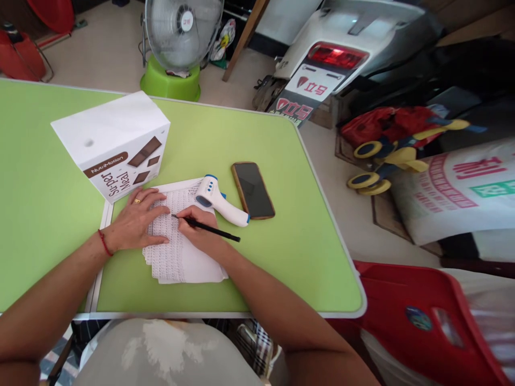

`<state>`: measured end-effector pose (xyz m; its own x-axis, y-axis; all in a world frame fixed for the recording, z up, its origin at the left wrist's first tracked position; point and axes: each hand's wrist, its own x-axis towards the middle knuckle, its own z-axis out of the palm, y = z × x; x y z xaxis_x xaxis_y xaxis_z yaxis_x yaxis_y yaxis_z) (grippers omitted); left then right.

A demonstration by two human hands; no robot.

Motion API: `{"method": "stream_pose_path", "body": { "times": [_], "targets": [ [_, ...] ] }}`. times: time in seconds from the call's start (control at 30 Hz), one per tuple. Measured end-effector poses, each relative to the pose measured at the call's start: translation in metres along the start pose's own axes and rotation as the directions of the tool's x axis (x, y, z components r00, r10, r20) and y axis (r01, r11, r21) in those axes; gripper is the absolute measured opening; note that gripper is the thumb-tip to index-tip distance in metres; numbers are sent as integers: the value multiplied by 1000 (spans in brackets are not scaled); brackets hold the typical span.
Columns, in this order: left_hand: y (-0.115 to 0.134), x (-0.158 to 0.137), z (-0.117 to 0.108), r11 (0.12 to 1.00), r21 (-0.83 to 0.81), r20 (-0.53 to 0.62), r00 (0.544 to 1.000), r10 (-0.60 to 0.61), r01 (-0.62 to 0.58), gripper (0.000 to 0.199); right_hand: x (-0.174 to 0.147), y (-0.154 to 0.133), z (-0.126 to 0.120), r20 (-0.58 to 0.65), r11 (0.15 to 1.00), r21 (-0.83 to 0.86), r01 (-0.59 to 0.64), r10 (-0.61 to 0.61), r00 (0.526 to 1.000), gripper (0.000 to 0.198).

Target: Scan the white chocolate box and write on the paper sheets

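Note:
Sheets of paper [189,265] covered in rows of handwriting lie stacked unevenly on the green table [289,257]. My right hand [201,228] pinches a black pen [215,230], its tip on or just over the top sheet. Spread across the left edge of the paper is my left hand [139,220], fingers apart, a ring on one finger and a red cord at the wrist. A white and blue infrared thermometer [221,203] rests over the upper right of the sheets. Beside it lies a dark-screened phone [254,190] in a brown case.
A white NutriMotion box [120,139] stands behind my left hand. Beyond the table are a fan [183,32] on a green stool [169,80] and a white scooter [341,43]. At right are a large white sack [462,187] and a red chair [406,300].

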<state>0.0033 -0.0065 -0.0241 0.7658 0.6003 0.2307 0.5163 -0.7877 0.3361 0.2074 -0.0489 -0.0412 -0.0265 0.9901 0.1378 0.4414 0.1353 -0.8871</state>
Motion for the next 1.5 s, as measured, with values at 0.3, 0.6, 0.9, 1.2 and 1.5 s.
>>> {"method": "stream_pose_path", "body": {
  "times": [0.3, 0.6, 0.9, 1.2, 1.5],
  "targets": [
    [-1, 0, 2, 1000, 5, -13, 1000, 7, -7, 56, 0, 1, 0, 25, 999, 28, -26, 25, 999, 11],
    [-2, 0, 2, 1000, 5, -22, 999, 24, -24, 57, 0, 1, -1, -4, 999, 10, -34, 34, 999, 11],
    [-2, 0, 1, 1000, -4, -3, 1000, 7, -7, 58, 0, 3, -3, 34, 999, -3, -50, 50, 998, 10],
    [-1, 1, -1, 1000, -18, 0, 1000, -9, 9, 55, 1, 2, -3, 21, 998, 6, -65, 65, 998, 8],
    [-1, 1, -1, 999, -39, 3, 1000, -16, 16, 55, 0, -1, -2, -12, 999, -17, -33, 33, 999, 7]
  ]
}}
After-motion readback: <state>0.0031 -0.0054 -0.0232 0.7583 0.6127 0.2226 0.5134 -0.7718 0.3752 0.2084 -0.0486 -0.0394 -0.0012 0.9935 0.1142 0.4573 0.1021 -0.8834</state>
